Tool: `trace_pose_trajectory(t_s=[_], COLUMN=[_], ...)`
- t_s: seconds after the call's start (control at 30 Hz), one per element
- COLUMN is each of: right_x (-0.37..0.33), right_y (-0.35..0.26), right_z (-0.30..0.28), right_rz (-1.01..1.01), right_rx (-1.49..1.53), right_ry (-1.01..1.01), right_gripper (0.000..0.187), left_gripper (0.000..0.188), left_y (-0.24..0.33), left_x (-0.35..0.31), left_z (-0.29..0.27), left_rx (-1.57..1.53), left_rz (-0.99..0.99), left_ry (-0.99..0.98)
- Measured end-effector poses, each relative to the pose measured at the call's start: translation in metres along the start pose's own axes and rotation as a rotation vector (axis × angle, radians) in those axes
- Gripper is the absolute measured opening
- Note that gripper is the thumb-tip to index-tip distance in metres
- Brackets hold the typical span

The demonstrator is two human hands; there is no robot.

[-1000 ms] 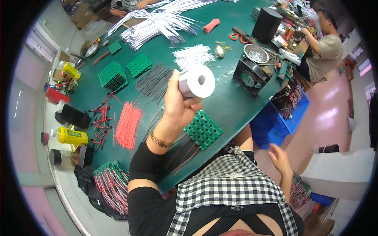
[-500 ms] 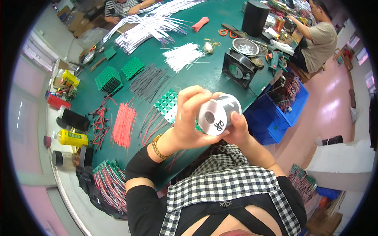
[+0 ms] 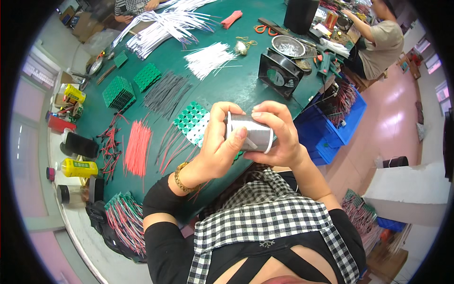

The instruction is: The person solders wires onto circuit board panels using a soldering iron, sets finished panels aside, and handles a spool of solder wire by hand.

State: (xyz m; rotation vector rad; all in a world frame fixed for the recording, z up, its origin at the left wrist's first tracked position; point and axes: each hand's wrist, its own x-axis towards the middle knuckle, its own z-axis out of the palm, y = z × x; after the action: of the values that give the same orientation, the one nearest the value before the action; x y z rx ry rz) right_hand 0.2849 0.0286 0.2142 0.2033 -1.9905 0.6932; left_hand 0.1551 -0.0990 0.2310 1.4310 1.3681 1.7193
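Observation:
A spool of silvery solder wire (image 3: 253, 130) with white flanges is held level between both hands above the near edge of the table. Around its left flange my left hand (image 3: 220, 135) is closed, thumb lying across the wound wire. My right hand (image 3: 279, 135) grips the right flange, with fingers on top and thumb side below. Just beyond my left hand lies a green and white circuit board panel (image 3: 191, 123), partly covered by that hand. Red wires (image 3: 177, 154) stick out from the panel toward me.
On the green table (image 3: 227, 85) are red wires (image 3: 137, 149), black wires (image 3: 166, 94), white wires (image 3: 208, 59) and stacked green boards (image 3: 119, 93). A black fan (image 3: 280, 74) stands at right, beyond it a metal dish (image 3: 288, 46). Blue bins (image 3: 347, 128) sit right. Two people work at the far side.
The spool has turned from showing its marked end face to lying sideways, wire facing me. My right hand has shifted to its right end; the whole view has moved slightly.

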Motion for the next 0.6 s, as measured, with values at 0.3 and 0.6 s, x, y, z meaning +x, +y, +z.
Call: trace_pose_trajectory(t_s=[0.3,0.6], right_x=[0.002,-0.008], right_y=[-0.009,-0.007], right_z=[0.004,0.017], right_rz=[0.147,0.497], right_rx=[-0.004,0.392], right_ry=[0.007,-0.004], right_gripper=[0.061,0.057], left_gripper=[0.049,0.037], left_y=[-0.001,-0.017], left_x=[0.016,0.024], left_z=[-0.020,-0.028], left_rx=[0.085,0.252], left_rz=[-0.215,0.080], left_ry=[-0.085,0.074])
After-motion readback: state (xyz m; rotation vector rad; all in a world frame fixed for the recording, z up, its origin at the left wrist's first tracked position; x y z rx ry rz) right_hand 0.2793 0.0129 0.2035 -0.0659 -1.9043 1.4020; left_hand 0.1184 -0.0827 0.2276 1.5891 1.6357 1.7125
